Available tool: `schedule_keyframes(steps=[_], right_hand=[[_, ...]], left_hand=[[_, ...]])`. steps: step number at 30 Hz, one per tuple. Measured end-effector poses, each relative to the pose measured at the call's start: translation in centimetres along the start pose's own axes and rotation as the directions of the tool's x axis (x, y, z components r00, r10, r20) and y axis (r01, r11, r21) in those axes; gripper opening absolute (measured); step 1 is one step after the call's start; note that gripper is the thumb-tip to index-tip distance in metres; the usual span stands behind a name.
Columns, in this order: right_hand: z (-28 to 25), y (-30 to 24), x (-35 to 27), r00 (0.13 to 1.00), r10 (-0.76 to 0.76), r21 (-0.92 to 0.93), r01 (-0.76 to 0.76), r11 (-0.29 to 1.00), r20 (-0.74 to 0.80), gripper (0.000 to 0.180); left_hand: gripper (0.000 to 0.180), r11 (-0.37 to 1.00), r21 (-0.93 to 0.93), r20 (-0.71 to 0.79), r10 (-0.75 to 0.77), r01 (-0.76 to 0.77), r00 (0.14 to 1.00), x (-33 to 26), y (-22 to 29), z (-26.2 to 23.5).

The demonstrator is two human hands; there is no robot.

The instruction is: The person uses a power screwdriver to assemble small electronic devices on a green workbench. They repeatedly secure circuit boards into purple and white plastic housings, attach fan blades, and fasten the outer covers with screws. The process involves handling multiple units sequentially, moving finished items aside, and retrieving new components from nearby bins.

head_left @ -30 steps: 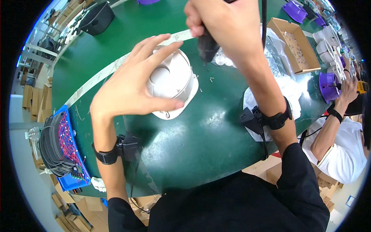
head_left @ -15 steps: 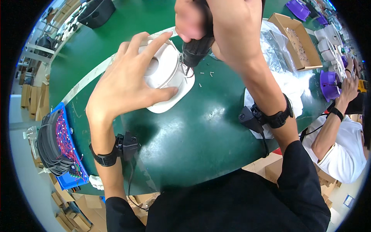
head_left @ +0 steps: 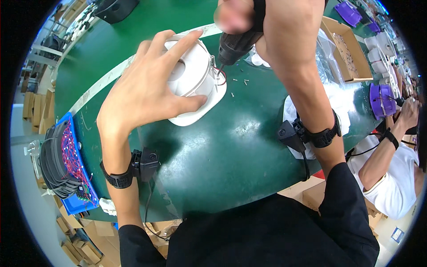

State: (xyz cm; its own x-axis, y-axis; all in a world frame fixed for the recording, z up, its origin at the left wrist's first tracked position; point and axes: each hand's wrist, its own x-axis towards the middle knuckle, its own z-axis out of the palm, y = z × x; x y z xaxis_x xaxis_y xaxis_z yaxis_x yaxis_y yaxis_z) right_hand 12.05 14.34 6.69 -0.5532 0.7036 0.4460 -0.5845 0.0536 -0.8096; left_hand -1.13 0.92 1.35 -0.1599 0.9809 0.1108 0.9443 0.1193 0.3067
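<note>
My left hand (head_left: 144,89) is spread over a white round plastic housing (head_left: 194,69), its fingers on the far rim and its thumb on the near side, gripping it against the table. In my right hand (head_left: 284,26) is a black power screwdriver (head_left: 235,46), partly cut off by the upper edge. Its thin bit points down at the housing's right side, beside a short dark red wire (head_left: 223,76). Whether the bit touches a screw is too small to tell. Several small loose screws (head_left: 240,80) lie right of the housing on the green table (head_left: 222,164).
Right of my forearm stands a cardboard box (head_left: 347,49) of small parts, beside clear plastic bags (head_left: 327,58). A blue tray (head_left: 80,202) with red wires and black cable sits at the left edge. At far right, a co-worker's hand (head_left: 408,113) is near a purple round part (head_left: 381,100).
The screwdriver and my right hand have shifted right and slightly up, with the tool leaning more. My left hand keeps its hold on the housing. The co-worker's hand has moved a little.
</note>
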Motion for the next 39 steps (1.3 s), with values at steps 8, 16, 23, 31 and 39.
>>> schedule_keyframes(steps=[8,16,23,31,39], right_hand=[[-0.5,0.2,0.3,0.998,0.027,-0.004,-0.026,1.0,0.048,0.033],[-1.3,1.7,0.6,0.975,0.059,0.069,-0.075,0.995,0.214,0.029],[-1.3,2.3,0.8,0.981,-0.061,0.037,0.056,0.998,0.184,0.025],[-0.2,0.3,0.1,0.995,0.066,0.005,-0.066,0.998,0.07,0.023],[-1.6,-0.7,1.7,0.991,-0.106,-0.165,0.118,0.979,0.079,0.031]], left_hand=[[0.097,1.0,-0.006,0.0,-0.004,0.004,1.0,0.0,0.0,0.1],[0.092,0.999,0.035,-0.017,0.017,-0.017,1.0,0.1,0.8,0.5],[0.092,0.999,0.048,-0.005,0.002,-0.001,1.0,0.1,0.4,0.3],[0.093,1.0,0.016,0.004,0.013,-0.013,1.0,0.1,0.1,0.2],[0.097,1.0,-0.007,-0.008,0.012,-0.012,1.0,0.1,-0.1,0.2]])
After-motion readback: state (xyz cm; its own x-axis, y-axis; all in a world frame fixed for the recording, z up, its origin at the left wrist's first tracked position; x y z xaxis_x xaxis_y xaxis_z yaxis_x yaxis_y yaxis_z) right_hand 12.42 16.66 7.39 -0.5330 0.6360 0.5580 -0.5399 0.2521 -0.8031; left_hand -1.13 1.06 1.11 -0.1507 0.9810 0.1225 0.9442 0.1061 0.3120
